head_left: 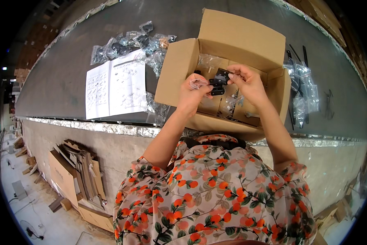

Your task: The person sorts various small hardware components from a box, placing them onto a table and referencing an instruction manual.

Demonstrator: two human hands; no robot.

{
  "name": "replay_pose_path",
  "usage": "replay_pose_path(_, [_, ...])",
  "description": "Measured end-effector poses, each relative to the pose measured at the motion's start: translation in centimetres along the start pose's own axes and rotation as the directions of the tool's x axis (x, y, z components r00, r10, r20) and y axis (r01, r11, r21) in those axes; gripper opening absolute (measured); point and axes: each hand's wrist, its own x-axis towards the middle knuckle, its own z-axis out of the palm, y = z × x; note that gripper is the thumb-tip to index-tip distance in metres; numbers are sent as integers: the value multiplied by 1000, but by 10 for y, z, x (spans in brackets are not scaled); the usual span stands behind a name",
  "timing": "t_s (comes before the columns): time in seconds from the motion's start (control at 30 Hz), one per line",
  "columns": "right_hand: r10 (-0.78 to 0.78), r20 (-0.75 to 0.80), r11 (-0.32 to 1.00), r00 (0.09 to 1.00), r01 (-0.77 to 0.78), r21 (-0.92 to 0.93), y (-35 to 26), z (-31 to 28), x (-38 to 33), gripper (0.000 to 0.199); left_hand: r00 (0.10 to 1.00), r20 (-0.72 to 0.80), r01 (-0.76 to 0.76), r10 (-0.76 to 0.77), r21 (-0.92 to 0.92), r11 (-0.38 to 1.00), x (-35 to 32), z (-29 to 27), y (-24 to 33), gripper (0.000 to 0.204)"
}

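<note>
Both my hands are over an open cardboard box [242, 28]. My left hand [193, 90] pinches small black brackets [217, 90] with holes in them, and a bit of clear plastic shows at its fingers. A flat black plate [222, 76] with holes sits between the fingers of my right hand [247, 83], close against the brackets. Inside the box under my hands lie clear plastic bags of small hardware [231, 103], a wrench [251, 115] and another clear bag [209, 61]. My hands partly hide the box's contents.
An open instruction booklet [116, 85] lies left of the box on the dark table [65, 73]. Several bags of parts [138, 39] sit behind it. Black rods and bagged parts [302, 85] lie to the right. Flattened cardboard [75, 175] leans below the table edge.
</note>
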Motion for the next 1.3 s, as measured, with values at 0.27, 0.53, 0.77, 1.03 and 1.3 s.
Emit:
replay_pose_path(0.27, [-322,95,879,942,335,-340,2,5,-14,19,1000,-4,13,-13,-36,999,1,-7,-7,19])
replay_pose_path(0.53, [-522,166,730,836,539,-420,9,-3,-14,22,997,-73,17,-18,-22,1000,8,5,-1,20])
replay_pose_path(0.77, [-593,1,602,805,445,-663,-3,2,-15,17,999,5,-46,45,128,991,0,-7,-5,18])
replay_pose_path(1.03, [-631,284,439,722,634,-637,16,10,-18,19,1000,30,-3,5,-58,998,3,-1,-17,17])
replay_pose_path(1.3, [-607,332,443,722,655,-613,8,7,-18,19,999,-35,27,-28,-39,999,6,4,-11,15])
